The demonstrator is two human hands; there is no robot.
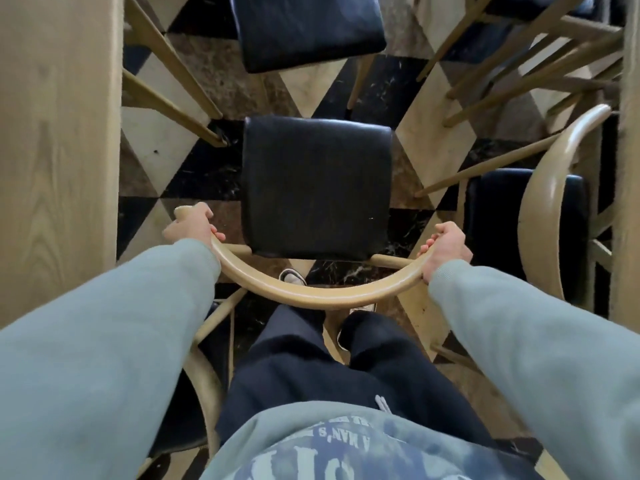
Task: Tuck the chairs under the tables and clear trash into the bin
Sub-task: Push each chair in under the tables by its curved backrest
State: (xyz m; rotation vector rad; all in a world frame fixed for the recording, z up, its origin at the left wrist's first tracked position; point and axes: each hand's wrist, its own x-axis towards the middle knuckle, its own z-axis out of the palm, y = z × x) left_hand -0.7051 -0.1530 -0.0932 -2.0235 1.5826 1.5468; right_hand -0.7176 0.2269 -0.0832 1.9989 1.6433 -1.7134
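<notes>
Left hand (189,225), fingers curled round the left end of the curved pale-wood backrest rail (304,294); right hand (446,249), fingers wrapped over the right end of the same rail. The rail belongs to a pale-wood chair with a square black padded seat (317,187), standing on the black, cream and brown geometric tiled floor (429,133) in the aisle, between a light wood-grain tabletop (59,133) at the left and a second pale wooden tabletop edge (628,168) at the right. A second black-seated chair (306,29) stands farther off; a third chair with a curved rail (540,188) lies beside the right tabletop. Near, grey-green sleeves (104,341), dark trousers (294,368) and a sweatshirt print reading "A MAN'S", inverted; the rest illegible.
</notes>
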